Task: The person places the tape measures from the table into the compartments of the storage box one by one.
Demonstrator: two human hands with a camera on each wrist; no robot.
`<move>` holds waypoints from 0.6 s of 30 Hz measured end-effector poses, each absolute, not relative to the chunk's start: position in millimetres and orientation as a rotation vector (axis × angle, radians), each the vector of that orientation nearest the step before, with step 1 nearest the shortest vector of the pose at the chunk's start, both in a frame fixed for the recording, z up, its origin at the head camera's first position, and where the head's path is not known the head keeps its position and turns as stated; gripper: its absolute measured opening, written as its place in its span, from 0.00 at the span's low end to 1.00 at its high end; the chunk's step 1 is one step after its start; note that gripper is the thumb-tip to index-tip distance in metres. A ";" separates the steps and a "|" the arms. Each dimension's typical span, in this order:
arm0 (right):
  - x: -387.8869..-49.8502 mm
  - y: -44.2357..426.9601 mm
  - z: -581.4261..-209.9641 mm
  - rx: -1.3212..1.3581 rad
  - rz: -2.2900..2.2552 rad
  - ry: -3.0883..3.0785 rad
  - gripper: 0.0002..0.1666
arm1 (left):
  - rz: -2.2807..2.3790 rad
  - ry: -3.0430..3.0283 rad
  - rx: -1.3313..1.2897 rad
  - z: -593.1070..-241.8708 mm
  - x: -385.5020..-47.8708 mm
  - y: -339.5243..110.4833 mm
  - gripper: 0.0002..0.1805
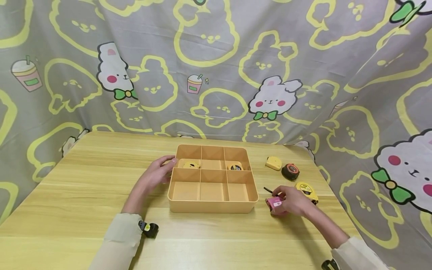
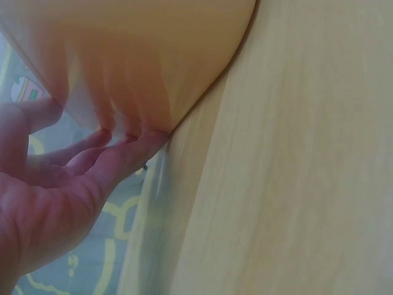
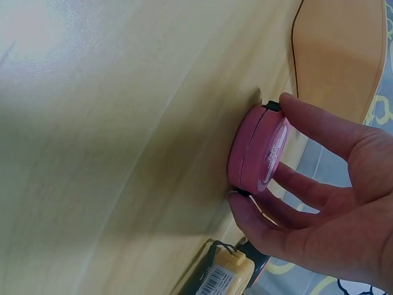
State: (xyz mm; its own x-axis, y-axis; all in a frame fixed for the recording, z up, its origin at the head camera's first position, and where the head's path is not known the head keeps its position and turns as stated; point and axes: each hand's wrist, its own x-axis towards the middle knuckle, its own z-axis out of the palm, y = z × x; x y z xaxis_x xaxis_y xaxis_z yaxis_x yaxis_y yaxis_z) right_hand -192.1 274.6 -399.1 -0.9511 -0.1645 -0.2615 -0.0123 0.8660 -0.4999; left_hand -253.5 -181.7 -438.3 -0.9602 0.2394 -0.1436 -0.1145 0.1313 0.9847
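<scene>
My right hand [image 1: 297, 201] pinches a pink tape measure [image 3: 255, 150] between thumb and fingers, at or just above the table right of the box. A thin black strip [image 1: 270, 191] shows beside it. With its fingertips, my left hand [image 1: 156, 174] touches the left outer wall of an orange divided box [image 1: 212, 207]. In the back row, a yellow tape measure [image 1: 191, 165] lies in the left compartment and a yellow-and-black tape measure [image 1: 235, 167] in the right one. The right wrist view shows the pink case tilted on edge.
Right of the box lie a small yellow tape measure [image 1: 273, 163], a black one with a red face [image 1: 290, 171] and a larger yellow-and-black one [image 1: 307, 191]. The last is close beside my right hand. A patterned curtain [image 1: 216, 75] hangs behind the wooden table [image 1: 84, 195].
</scene>
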 end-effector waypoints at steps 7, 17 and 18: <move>-189.3 274.4 -401.2 -0.130 -0.679 2.753 0.39 | 1.916 2.133 0.127 -436.8 -253.1 -181.8 0.36; -188.8 275.2 -403.9 -0.110 -0.696 2.755 0.37 | 1.921 2.132 0.120 -436.7 -253.0 -181.3 0.35; -188.8 275.3 -403.8 -0.110 -0.694 2.756 0.37 | 1.920 2.134 0.120 -436.9 -253.1 -181.4 0.34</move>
State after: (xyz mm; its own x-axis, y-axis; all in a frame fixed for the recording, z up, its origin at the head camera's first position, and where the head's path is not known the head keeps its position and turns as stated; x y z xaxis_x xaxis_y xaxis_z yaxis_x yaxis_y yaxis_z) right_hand -188.8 275.3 -403.8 -0.9531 -0.1449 -0.2657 -0.0019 0.8807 -0.4736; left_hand -253.1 -181.4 -436.9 -0.9608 0.2380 -0.1421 -0.1163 0.1192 0.9860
